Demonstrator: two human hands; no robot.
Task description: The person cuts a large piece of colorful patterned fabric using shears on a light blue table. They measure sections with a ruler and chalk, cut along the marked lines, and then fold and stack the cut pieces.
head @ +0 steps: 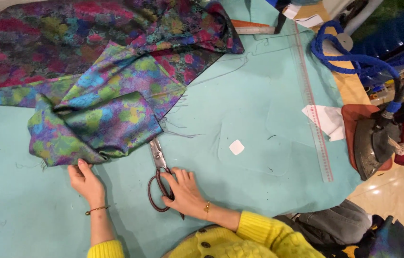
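A multicoloured floral fabric (101, 91) lies folded and spread over a turquoise table (240, 95). My left hand (86, 180) rests flat at the near edge of the folded fabric, fingertips touching its hem. My right hand (183, 191) grips the handles of large metal scissors (158, 167), whose blades point away from me and meet the fabric's lower edge. Both sleeves are yellow, and each wrist wears a thin gold bracelet.
A long clear ruler (312, 105) lies along the table's right side beside white paper pieces (326, 119). A dark iron (378, 143) sits on a brown pad at the right edge, with a blue coiled cord (350, 59) behind. A small white chalk piece (236, 147) lies mid-table.
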